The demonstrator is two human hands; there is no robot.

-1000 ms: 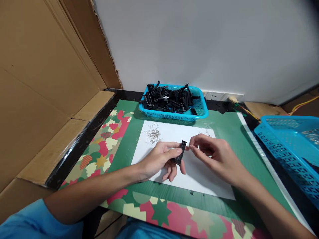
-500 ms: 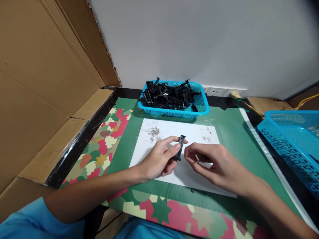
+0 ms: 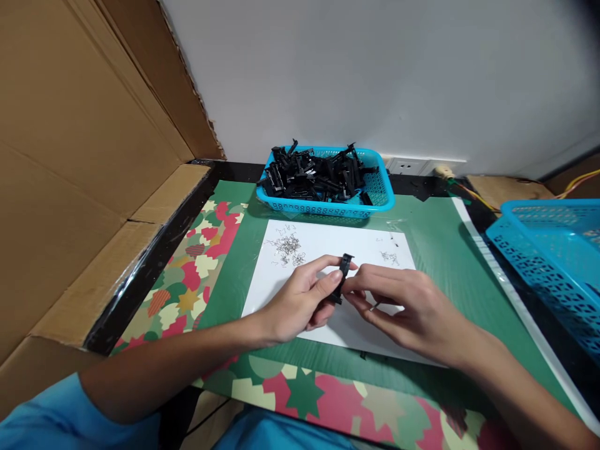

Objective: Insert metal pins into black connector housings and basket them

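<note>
A narrow black plastic part [image 3: 345, 265] is pinched upright between the thumb and fingers of my left hand [image 3: 304, 294], above a white sheet [image 3: 272, 306]. My right hand [image 3: 407, 306] has its fingertips closed against the part's right side. A thin metallic piece [image 3: 374, 307] shows between the fingers of that hand; its full shape is hidden. On the sheet's upper left lies a pile of small thin wire pieces [image 3: 287, 245], and a smaller group of them [image 3: 389, 257] lies at its upper right.
Behind the sheet stands a blue basket [image 3: 323, 208] heaped with black plastic parts [image 3: 314, 175]. Another blue basket [image 3: 548, 262] is at the right edge. Cardboard [image 3: 84, 125] rises on the left. Wall sockets [image 3: 407, 165] and a plug with wires [image 3: 443, 172] are at the back.
My right hand has moved slightly left, so its fingertips now meet the black part. The part has turned a little in my left hand. The view has shifted slightly.
</note>
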